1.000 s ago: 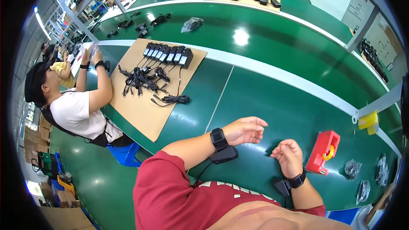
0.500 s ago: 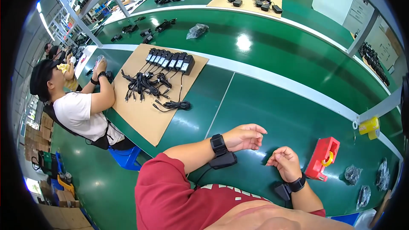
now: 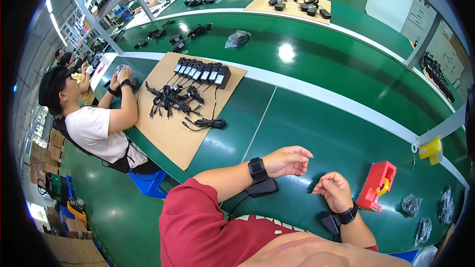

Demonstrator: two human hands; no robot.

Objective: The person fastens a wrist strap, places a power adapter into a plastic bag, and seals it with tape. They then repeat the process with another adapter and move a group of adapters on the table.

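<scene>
My left hand (image 3: 288,160) hovers over the green table (image 3: 316,133) with its fingers loosely curled and nothing in it. My right hand (image 3: 334,191) is beside it, fingers bent inward, also holding nothing that I can see. Both wrists carry black bands, each with a small black unit lying under it. A red tape dispenser (image 3: 376,186) with a yellowish roll stands just right of my right hand. A brown cardboard sheet (image 3: 173,133) to the left bears a row of black power adapters (image 3: 202,71) and bundled black cables (image 3: 170,100).
A seated person (image 3: 94,123) in a white shirt works at the table's left end. Small plastic bags (image 3: 420,212) lie at the far right, and a yellow tape roll (image 3: 429,148) hangs on the rail. More adapters and another cardboard sheet (image 3: 292,1) lie on the far conveyor.
Both my hands have shifted slightly toward me and to the left in the picture as my head turned. The fingers stay curled; nothing was picked up.
</scene>
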